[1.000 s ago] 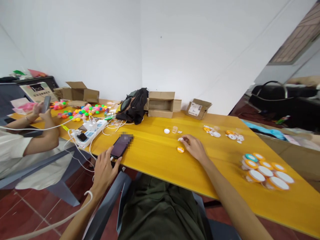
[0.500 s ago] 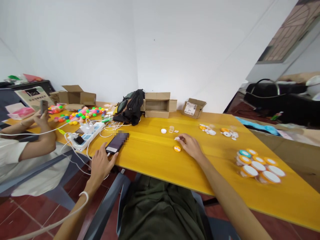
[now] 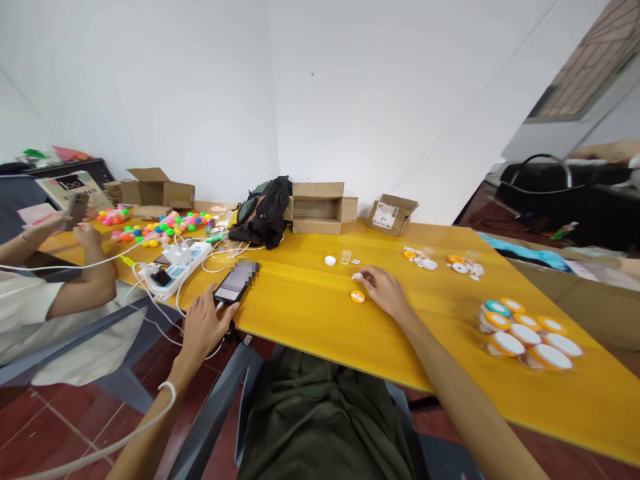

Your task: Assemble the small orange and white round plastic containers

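My left hand [image 3: 204, 325] rests at the near edge of the yellow table [image 3: 310, 313], fingers spread, thumb touching a dark phone [image 3: 236, 283] that lies flat with a white cable plugged in. My right hand [image 3: 384, 291] lies on the table with fingers curled, its fingertips pinching a small white piece [image 3: 357, 276]. A small orange and white round disc [image 3: 357, 297] sits just left of that hand. Further back lie a white round cap [image 3: 329, 261] and a small clear cup [image 3: 345, 257].
Orange, teal and white round lids [image 3: 525, 332] are heaped at the right. Small part clusters [image 3: 419, 259] lie mid-table. Cardboard boxes [image 3: 320, 207], a black bag [image 3: 265, 212], a power strip [image 3: 175, 265] and coloured balls [image 3: 165, 227] stand behind. Another person [image 3: 55, 280] at left holds a phone.
The view shifted slightly. My hands stay almost where they were. The person at left has lifted their phone a little higher and further left.
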`<state>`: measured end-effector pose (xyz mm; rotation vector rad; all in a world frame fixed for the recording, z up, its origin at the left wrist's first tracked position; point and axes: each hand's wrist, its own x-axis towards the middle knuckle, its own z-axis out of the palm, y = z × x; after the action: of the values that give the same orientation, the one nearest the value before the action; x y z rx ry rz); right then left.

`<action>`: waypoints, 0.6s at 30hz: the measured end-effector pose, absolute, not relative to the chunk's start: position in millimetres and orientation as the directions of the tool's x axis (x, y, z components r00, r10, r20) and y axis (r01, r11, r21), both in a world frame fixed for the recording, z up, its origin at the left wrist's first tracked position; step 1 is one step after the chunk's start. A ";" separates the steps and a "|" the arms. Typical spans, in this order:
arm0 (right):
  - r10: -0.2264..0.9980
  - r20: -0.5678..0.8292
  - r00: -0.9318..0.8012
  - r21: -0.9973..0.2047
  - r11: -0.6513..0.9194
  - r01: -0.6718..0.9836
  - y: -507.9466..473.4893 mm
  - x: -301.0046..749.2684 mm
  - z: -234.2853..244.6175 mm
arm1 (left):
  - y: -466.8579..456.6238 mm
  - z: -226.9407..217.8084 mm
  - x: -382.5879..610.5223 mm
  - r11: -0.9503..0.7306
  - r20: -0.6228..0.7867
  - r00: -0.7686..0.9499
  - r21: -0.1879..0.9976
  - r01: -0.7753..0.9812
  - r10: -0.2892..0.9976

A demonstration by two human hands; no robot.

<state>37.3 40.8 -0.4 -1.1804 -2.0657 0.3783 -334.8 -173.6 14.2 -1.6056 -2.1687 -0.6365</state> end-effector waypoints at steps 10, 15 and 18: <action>0.828 0.454 -0.329 -0.552 0.551 0.625 41.8 39.0 -2.3 | -173.6 10.0 -337.9 0.271 0.523 -0.311 0.154 0.950 0.794; 0.830 0.451 -0.329 -0.570 0.551 0.609 41.7 38.8 -1.5 | -171.2 12.3 -339.5 0.229 0.562 -0.278 0.157 0.961 0.779; 0.829 0.454 -0.327 -0.581 0.554 0.596 41.4 38.6 -0.3 | -170.1 18.0 -328.6 0.146 0.638 -0.218 0.164 0.976 0.739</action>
<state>38.6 41.4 -0.3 -1.1418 -2.0498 0.4019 -328.6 -170.1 18.0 -1.6392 -2.0229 -0.7856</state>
